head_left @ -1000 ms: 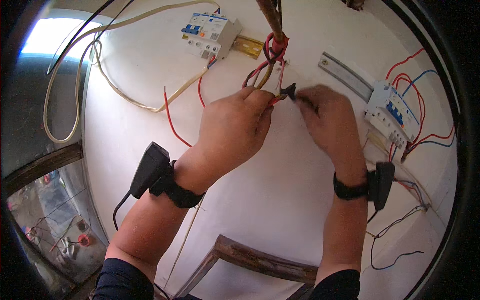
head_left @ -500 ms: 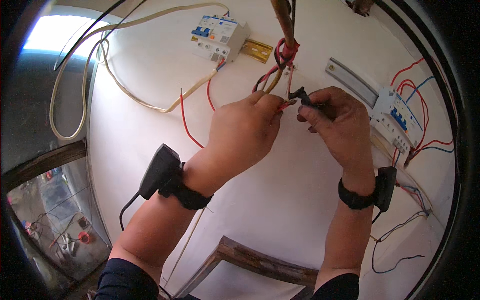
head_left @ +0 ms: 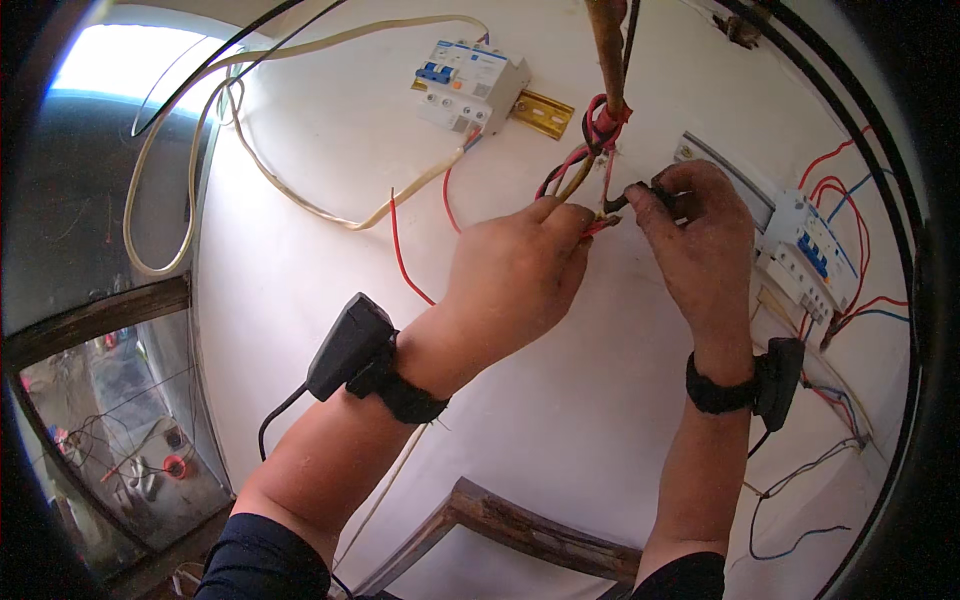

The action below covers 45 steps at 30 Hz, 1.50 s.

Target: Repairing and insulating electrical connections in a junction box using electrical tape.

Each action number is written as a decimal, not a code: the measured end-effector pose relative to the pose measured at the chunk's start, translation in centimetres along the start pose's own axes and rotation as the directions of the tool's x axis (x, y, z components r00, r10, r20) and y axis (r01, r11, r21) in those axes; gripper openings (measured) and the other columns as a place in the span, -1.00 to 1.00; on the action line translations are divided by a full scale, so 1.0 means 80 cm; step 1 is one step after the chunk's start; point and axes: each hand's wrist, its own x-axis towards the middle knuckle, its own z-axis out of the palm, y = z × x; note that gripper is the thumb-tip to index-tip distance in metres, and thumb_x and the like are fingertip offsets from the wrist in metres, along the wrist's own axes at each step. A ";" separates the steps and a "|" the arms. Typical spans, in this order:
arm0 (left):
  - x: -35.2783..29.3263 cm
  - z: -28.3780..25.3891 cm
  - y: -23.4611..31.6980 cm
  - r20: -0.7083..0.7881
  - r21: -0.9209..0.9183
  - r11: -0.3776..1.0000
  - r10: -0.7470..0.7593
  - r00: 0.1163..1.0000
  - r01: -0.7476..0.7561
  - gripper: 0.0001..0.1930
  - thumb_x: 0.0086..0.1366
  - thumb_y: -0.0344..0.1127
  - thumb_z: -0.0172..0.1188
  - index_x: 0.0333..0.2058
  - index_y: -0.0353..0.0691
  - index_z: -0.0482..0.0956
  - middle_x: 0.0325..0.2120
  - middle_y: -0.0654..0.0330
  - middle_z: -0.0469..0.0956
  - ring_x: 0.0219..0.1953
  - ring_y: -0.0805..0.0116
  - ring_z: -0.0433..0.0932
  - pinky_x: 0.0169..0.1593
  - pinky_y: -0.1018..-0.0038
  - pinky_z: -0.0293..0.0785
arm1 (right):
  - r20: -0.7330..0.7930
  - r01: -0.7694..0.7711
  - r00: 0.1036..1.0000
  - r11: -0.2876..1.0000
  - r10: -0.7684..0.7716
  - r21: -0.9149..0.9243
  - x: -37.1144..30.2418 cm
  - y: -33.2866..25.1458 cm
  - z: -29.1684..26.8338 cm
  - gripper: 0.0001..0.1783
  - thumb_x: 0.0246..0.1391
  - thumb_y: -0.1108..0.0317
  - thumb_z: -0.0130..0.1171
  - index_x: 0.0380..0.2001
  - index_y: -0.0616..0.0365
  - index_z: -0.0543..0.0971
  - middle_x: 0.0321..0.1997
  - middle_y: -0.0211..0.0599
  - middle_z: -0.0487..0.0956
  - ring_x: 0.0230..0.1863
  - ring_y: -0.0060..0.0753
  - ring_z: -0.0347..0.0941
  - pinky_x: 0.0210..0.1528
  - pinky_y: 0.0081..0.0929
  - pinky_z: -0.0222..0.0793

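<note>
Currently, your left hand (head_left: pixel 520 262) pinches the bared-looking end of a bundle of wires (head_left: pixel 600 226), its fingers folded together; the thumb's exact grip is hidden from view. Your right hand (head_left: pixel 705 235) is just beside it, thumb and forefinger pinching a dark, bent strip (head_left: pixel 617 204) — its near end reaches toward the wire ends, though you cannot tell whether it touches them. Both wrists carry black straps with boxy black devices, the left device (head_left: pixel 352 340) and the right device (head_left: pixel 780 385).

Right above your fingers, red and black strands (head_left: pixel 603 122) wind round the lower part of a brown, rod-like length (head_left: pixel 606 50) that comes down from the top edge. Up and to your left, a white breaker with blue switches (head_left: pixel 470 82) sits on the wall (head_left: pixel 600 400) beside a yellowish metal rail (head_left: pixel 545 114), with a cream cable (head_left: pixel 350 222) looping away from it. A loose red wire (head_left: pixel 400 250) stands up behind your left forearm. To your right, a second breaker (head_left: pixel 805 250) is at the end of a grey rail (head_left: pixel 755 190) — red and blue wires run from it. Below, between your forearms, is a dark wooden frame (head_left: pixel 540 530).
</note>
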 end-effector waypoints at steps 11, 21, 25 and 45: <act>0.000 -0.002 -0.001 0.002 -0.004 1.000 0.006 1.000 -0.006 -0.85 0.26 -0.38 0.27 -0.19 -0.21 0.61 -0.31 0.02 0.62 -0.31 -0.05 0.65 -0.28 0.16 0.61 | 0.094 -0.318 0.948 0.883 0.304 0.345 -0.008 -0.016 0.002 -0.88 0.14 0.49 0.31 -0.30 0.24 0.55 -0.43 -0.32 0.62 -0.42 -0.46 0.65 -0.39 -0.51 0.55; -0.001 0.002 -0.002 -0.007 -0.007 1.000 0.004 1.000 -0.004 -0.83 0.25 -0.39 0.28 -0.17 -0.20 0.61 -0.31 0.02 0.62 -0.33 -0.05 0.65 -0.30 0.17 0.60 | 0.272 -0.396 0.910 0.850 0.313 0.348 -0.019 0.003 -0.005 -0.74 0.35 0.27 0.19 -0.19 0.29 0.62 -0.43 -0.31 0.63 -0.53 -0.52 0.57 -0.49 -0.52 0.46; 0.000 -0.001 -0.001 0.004 -0.005 1.000 -0.006 1.000 0.006 -0.82 0.25 -0.39 0.28 -0.17 -0.20 0.60 -0.32 0.01 0.61 -0.34 -0.06 0.65 -0.31 0.17 0.60 | 0.348 -0.468 0.876 0.764 0.334 0.443 -0.018 0.006 -0.003 -0.70 0.40 0.17 0.14 -0.22 0.22 0.62 -0.48 -0.36 0.59 -0.59 -0.56 0.49 -0.57 -0.55 0.32; 0.000 -0.003 0.001 0.034 0.036 0.999 -0.016 0.999 0.015 -0.79 0.24 -0.41 0.27 -0.14 -0.20 0.62 -0.31 0.03 0.61 -0.31 -0.03 0.65 -0.27 0.20 0.62 | 0.336 -0.532 0.846 0.625 0.413 0.571 -0.024 0.006 -0.006 -0.79 0.20 0.26 0.37 -0.32 0.15 0.58 -0.41 -0.34 0.64 -0.38 -0.41 0.67 -0.44 -0.56 0.39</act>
